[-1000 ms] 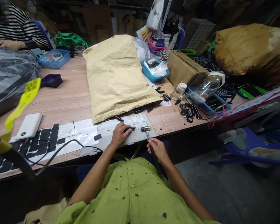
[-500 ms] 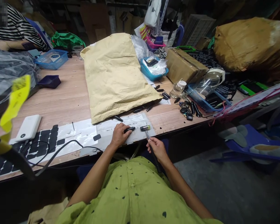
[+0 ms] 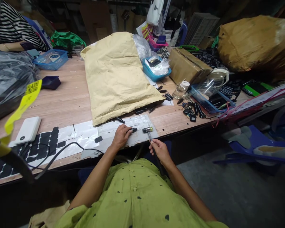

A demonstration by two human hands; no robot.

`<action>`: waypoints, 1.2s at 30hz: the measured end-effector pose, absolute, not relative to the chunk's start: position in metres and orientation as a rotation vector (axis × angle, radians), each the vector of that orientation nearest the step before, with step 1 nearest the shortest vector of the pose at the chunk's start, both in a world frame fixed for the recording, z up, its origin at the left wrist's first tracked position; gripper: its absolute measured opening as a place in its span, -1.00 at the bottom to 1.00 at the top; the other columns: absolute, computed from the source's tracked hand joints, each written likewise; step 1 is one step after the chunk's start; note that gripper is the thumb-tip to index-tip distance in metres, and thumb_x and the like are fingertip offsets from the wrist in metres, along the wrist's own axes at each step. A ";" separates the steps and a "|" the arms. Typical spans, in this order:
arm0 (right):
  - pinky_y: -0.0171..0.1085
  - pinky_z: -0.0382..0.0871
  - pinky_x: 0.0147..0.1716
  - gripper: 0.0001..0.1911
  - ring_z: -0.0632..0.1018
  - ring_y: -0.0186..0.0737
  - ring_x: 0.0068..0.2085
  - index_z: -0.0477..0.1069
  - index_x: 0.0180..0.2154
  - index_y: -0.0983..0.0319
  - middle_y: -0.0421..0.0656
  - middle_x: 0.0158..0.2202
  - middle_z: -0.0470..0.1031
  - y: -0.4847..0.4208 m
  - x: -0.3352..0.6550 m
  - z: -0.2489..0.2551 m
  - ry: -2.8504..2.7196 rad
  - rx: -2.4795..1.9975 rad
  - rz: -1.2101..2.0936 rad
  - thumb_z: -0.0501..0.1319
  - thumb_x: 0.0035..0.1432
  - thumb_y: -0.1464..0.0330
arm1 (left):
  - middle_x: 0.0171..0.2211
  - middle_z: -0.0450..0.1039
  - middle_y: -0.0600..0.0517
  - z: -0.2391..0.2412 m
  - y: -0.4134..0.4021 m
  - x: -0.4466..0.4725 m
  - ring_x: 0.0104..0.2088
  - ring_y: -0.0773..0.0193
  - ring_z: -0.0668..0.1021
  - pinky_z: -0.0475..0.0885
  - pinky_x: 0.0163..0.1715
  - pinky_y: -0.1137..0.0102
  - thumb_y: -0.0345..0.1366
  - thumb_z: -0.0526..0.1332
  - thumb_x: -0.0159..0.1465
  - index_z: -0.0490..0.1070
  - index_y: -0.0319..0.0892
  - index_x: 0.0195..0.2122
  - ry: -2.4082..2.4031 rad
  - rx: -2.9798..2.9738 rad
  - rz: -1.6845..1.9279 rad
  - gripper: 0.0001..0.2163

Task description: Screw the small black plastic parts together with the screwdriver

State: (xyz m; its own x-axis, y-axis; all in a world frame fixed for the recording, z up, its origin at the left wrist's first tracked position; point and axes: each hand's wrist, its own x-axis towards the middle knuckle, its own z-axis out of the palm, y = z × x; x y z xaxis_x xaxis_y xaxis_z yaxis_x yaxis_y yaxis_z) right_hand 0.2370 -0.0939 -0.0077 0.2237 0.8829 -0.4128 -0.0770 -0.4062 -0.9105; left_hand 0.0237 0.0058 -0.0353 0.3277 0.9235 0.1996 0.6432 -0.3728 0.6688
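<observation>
My left hand (image 3: 121, 136) is closed on a small black cylindrical piece (image 3: 133, 130) at the front of the table, over a clear plastic sheet (image 3: 109, 130). Its exact kind does not show. In my right hand (image 3: 160, 151) is a small mallet (image 3: 147, 129), gripped by its dark handle. The mallet's head, black with a yellow-green end, rests at or just above the sheet, a little right of the black piece. Another black piece (image 3: 120, 120) lies just beyond my left hand, at the edge of a large tan paper bag (image 3: 118, 76).
A white power bank (image 3: 28, 129) and black stickers (image 3: 47, 142) lie to the left, with a cable (image 3: 71, 144) crossing them. On the right are keys (image 3: 187, 109), a glass jar (image 3: 180, 90) and a blue basket (image 3: 204, 103). A person in a striped sleeve (image 3: 16, 25) sits far left.
My left hand has shifted very slightly left with the black piece. The mallet and my right hand look nearly still. The view has moved a little, and the yellow tag at left has swung right.
</observation>
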 end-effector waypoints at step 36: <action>-0.39 0.26 -0.68 -0.63 0.40 -0.39 -0.64 0.46 -0.41 0.22 -0.25 -0.59 0.46 -0.093 0.236 -0.015 -0.802 -1.582 1.334 0.32 -0.11 0.04 | -0.38 0.44 0.01 -0.005 0.018 0.019 -0.28 0.18 0.49 0.36 -0.22 0.34 -0.21 0.16 0.35 0.63 -0.12 -0.27 1.413 2.013 0.548 -0.76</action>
State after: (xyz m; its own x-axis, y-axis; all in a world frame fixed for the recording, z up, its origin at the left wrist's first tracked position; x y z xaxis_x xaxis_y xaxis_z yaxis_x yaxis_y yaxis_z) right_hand 0.2364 -0.0933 -0.0148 0.2107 0.8922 -0.3994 -0.0656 -0.3947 -0.9165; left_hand 0.0191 0.0178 -0.0052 0.3440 0.9389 -0.0119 0.6854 -0.2424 0.6867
